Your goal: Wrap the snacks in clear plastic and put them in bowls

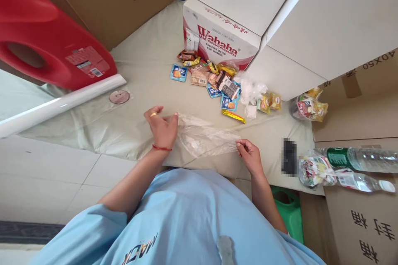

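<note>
A clear plastic bag (207,136) lies stretched out between my hands on the cloth-covered surface. My right hand (250,156) pinches its right end between thumb and fingers. At the other end, my left hand (162,128) has its thumb and fingers apart, with the thumb side beside the bag's edge; whether it touches the film is hard to see. Behind the bag is a pile of small packaged snacks (202,75), with blue packets and brown wrappers among them. A yellow wrapped stick (234,116) lies just beyond the film.
A white Wahaha carton (220,35) stands behind the snacks. On the left are a red jug (56,37), a white roll (62,105) and a pink disc (120,97). To the right are a snack-filled container (309,105) and plastic bottles (370,159). A green container (287,211) is below.
</note>
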